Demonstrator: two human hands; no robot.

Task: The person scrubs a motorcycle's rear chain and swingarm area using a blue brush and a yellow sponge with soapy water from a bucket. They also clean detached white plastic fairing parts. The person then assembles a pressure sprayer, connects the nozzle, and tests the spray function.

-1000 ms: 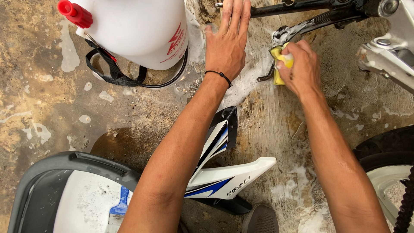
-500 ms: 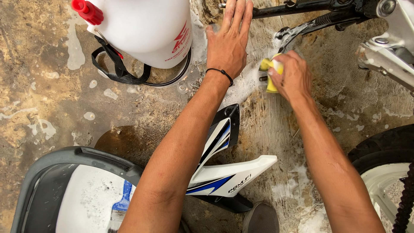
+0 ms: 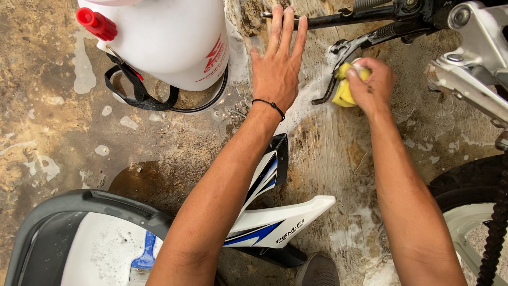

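Closest to the person is one grey tub (image 3: 63,212) with soapy water and one blue brush (image 3: 143,257) in it. Just beside it lies one white bike panel (image 3: 275,228) with blue and black stripes, under the two arms. One black tyre (image 3: 471,185) shows at the right edge.

Farther out, the right hand (image 3: 373,85) is closed tight around one yellow sponge (image 3: 344,90). The sponge presses on a bent metal lever (image 3: 344,58) of the motorbike, on the soapy ground. The sponge looks soft, light and squishy, and the soap likely makes it slippery. It is best held around its middle, with the fingers wrapped over it.

The left hand (image 3: 278,66) lies flat on the wet ground with its fingers spread. It holds nothing. Its fingertips touch a thin black bar (image 3: 344,20). One black band sits on that wrist.

Farthest away stands one white spray tank (image 3: 164,37) with a red cap (image 3: 95,24) and a black strap (image 3: 132,87).
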